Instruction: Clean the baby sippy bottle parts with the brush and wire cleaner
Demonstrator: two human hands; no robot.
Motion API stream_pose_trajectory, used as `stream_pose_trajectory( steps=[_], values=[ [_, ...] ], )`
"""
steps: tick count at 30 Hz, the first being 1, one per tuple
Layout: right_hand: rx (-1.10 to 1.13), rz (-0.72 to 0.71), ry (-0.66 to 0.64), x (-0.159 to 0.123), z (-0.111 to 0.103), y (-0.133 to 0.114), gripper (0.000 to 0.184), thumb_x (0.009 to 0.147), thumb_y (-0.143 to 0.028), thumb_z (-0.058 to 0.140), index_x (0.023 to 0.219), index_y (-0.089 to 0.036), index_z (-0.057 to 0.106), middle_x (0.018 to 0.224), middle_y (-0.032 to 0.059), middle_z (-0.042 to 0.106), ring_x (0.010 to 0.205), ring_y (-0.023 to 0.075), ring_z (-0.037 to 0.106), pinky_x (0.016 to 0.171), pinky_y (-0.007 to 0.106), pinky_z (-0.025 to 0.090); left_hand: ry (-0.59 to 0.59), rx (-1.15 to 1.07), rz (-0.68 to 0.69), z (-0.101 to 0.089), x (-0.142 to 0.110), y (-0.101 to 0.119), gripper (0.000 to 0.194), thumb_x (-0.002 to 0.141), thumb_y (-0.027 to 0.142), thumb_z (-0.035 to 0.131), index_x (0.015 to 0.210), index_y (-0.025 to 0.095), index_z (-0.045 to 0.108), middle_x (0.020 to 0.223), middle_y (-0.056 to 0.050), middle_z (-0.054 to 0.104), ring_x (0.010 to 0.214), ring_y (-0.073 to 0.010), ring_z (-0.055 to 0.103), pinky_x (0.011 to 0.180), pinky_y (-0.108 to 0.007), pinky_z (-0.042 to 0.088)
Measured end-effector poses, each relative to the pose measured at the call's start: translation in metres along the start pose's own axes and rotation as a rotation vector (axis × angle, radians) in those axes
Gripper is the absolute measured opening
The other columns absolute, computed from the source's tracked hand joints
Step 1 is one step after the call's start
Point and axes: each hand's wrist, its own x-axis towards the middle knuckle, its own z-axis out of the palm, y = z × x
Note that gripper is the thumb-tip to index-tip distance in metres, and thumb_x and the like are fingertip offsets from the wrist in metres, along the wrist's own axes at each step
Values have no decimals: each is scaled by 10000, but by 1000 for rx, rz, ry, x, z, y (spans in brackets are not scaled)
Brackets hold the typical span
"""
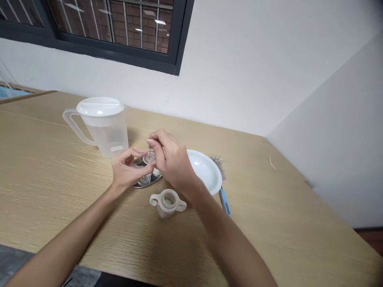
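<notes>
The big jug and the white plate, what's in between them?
In the head view, a shiny tray with small pieces on it. Hands are there too: the left hand holds a clear disc, the right hand a thin stick.

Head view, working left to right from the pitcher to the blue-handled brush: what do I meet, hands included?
Pitcher → left hand → clear round piece → two-handled cup → white plate → blue-handled brush. Tray and right hand overlap others, so they're left out.

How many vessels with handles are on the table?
2: the lidded pitcher beyond the left hand, and the two-handled cup nearer the camera. The right hand could hide another.
</notes>
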Motion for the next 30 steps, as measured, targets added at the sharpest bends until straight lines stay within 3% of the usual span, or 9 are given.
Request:
stream_pose_trajectory(
  steps=[12, 20, 30],
  values=[
    [115, 86, 10, 1, 0, 1, 158, 1028, -180, 417, 888, -233, 468, 797, -26, 550, 739, 116, 531, 700, 245, 438, 76, 38, 48, 1, 1, 3, 266, 611, 284, 924, 725, 212, 695, 766, -3, 762, 735, -190, 730, 672, -349, 631],
    [87, 12, -29, -4, 11, 9, 176, 1014, -172, 430, 852, -232, 464, 806, -12, 540, 782, 128, 529, 752, 254, 454, 140, 53, 10, 1, 7, 3, 282, 599, 314, 911, 678, 229, 653, 706, 11, 741, 677, -182, 725, 593, -311, 594],
    [5, 13, -89, 0, -2, 5, 140, 988, -152, 509, 876, -223, 556, 913, 15, 608, 870, 145, 572, 786, 271, 466, 57, -10, 4, -5, 11, 6, 277, 608, 283, 913, 748, 262, 674, 796, 6, 748, 749, -191, 724, 694, -367, 604]
  ],
)
